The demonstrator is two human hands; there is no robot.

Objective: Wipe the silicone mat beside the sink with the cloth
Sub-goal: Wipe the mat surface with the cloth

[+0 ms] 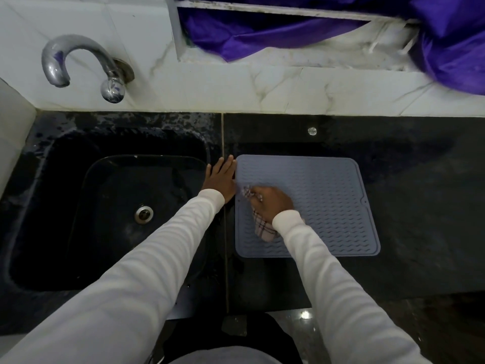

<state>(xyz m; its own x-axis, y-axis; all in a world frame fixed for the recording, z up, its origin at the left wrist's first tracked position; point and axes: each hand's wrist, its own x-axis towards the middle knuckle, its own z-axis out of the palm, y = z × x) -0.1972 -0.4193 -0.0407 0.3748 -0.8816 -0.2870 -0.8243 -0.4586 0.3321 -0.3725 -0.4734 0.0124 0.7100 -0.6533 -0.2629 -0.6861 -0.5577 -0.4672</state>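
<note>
Silicone mat [315, 200]: grey-blue, ridged, lies flat on the dark table [406, 206], centre-right of the frame, just right of the seam that divides the table from the sink side. A small notch shows on its right edge.

Right hand [273, 203]: on the mat's left part, fingers curled down over a bunched cloth [263, 228], gripping and pressing it against the mat. Cloth is pale with dark check lines; one frayed end shows at the fingertips, the other trails out under the wrist toward the lower frame. White sleeve [328, 271] covers the arm.

Left hand [221, 181]: flat on the table at the mat's left edge, fingers straight and held close together, pointing to the top of the frame. Whether the fingertips touch the mat's rim or only lie beside it cannot be told.

Sink [65, 206]: black, left half of the frame, metal drain [143, 214] at its bottom. Wet patches on the rim behind it.

Chrome tap [78, 64]: upper left, mounted on white marble-pattern tiles [262, 88].

Purple fabric [446, 48]: upper right, hanging over a ledge.

Small round shiny thing [311, 131] on the table above the mat; too small to identify.
</note>
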